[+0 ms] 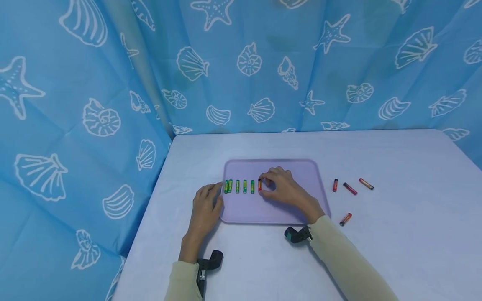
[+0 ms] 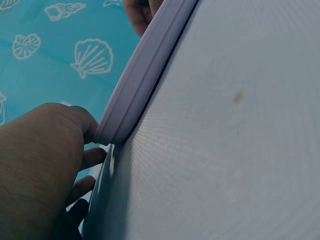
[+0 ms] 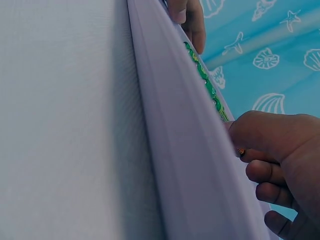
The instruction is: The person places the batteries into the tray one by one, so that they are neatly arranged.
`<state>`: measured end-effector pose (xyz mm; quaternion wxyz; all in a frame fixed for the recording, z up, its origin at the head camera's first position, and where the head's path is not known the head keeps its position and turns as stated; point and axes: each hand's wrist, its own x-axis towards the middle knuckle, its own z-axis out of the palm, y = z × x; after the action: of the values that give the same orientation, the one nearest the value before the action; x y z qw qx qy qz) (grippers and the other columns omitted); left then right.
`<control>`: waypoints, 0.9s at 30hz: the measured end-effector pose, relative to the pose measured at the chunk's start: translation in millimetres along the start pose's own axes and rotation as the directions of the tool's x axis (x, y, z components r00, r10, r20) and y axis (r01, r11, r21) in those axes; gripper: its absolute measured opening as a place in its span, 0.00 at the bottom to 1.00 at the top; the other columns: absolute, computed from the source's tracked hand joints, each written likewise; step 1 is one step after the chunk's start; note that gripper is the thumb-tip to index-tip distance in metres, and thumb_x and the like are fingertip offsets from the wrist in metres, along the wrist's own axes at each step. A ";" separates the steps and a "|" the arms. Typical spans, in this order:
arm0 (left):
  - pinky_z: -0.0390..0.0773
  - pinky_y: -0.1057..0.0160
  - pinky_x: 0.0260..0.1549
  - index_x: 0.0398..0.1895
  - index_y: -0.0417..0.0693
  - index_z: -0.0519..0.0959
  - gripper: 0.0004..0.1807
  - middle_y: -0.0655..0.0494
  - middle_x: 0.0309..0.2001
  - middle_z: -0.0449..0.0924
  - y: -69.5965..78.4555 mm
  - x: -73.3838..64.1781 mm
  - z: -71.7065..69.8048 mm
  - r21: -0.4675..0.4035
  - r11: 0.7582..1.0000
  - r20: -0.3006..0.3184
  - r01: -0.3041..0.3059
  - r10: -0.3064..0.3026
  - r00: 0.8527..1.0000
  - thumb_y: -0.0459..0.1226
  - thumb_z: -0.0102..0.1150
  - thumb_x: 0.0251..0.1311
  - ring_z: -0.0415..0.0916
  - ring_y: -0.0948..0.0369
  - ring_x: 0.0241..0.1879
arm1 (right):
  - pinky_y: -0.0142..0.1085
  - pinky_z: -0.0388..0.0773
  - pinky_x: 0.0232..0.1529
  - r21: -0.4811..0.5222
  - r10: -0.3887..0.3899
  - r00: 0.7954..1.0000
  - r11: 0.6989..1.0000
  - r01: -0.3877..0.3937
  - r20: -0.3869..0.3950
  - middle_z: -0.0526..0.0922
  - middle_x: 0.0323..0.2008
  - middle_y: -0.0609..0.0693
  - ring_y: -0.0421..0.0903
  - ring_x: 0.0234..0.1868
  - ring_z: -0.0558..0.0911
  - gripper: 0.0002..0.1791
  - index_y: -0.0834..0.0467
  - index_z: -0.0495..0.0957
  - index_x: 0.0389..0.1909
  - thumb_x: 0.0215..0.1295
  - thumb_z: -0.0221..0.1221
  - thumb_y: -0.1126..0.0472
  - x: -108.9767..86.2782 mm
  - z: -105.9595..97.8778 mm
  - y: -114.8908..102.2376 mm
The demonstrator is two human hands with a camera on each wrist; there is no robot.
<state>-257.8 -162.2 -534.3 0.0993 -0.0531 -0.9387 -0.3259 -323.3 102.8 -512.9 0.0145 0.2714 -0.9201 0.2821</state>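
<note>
My right hand (image 1: pixel 281 186) pinches a red battery (image 1: pixel 260 185) with a dark end between thumb and index finger, over the purple tray (image 1: pixel 241 211). Just left of it, several green batteries (image 1: pixel 244 186) stand in a row, parallel to one another; the leftmost two lie side by side. In the right wrist view the tray wall hides most of the row, and only a bit of the red battery's end (image 3: pixel 241 151) shows below the thumb. My left hand (image 1: pixel 206 205) rests at the tray's left edge, fingers fairly straight, thumb close to the rim in the left wrist view.
Right of the tray, several loose red and orange batteries (image 1: pixel 350 188) lie on the white tablecloth (image 1: pixel 406 234). One orange battery (image 1: pixel 345 219) is nearer the front. A blue curtain (image 1: pixel 271 100) with shell prints hangs behind the table and along its left side.
</note>
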 end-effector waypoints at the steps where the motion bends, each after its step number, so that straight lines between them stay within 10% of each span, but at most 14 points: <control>1: 0.54 0.43 0.71 0.70 0.49 0.71 0.24 0.48 0.65 0.71 0.7 0.1 -0.1 0.001 1.000 0.003 0.000 0.000 1.000 0.39 0.49 0.72 0.58 0.47 0.70 | 0.46 0.62 0.44 -0.001 0.001 1.000 1.000 -0.001 0.003 0.74 0.32 0.43 0.46 0.41 0.69 0.21 0.59 0.82 0.51 0.59 0.70 0.55 0.0 0.3 0.6; 14: 0.53 0.44 0.71 0.70 0.49 0.71 0.24 0.48 0.65 0.71 3.5 -1.0 -2.0 0.001 1.000 0.010 0.002 -0.002 1.000 0.39 0.50 0.72 0.57 0.47 0.71 | 0.47 0.63 0.47 -0.036 0.029 1.000 0.999 -0.028 0.006 0.74 0.34 0.44 0.47 0.44 0.70 0.26 0.59 0.80 0.55 0.58 0.71 0.52 -8.3 -9.9 -1.6; 27: 0.53 0.44 0.71 0.71 0.49 0.70 0.25 0.47 0.66 0.69 3.6 -0.5 -2.6 0.021 1.000 0.022 0.004 -0.005 1.000 0.39 0.49 0.73 0.56 0.47 0.71 | 0.46 0.63 0.41 -0.131 0.041 0.980 0.989 -0.067 -0.196 0.76 0.32 0.48 0.50 0.41 0.72 0.21 0.61 0.83 0.49 0.58 0.72 0.56 -77.1 -46.1 12.8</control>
<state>-256.4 -161.0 -530.3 0.0889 -0.0535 -0.9432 -0.3155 -269.9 173.8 -494.6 0.1146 0.2160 -0.9386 0.2435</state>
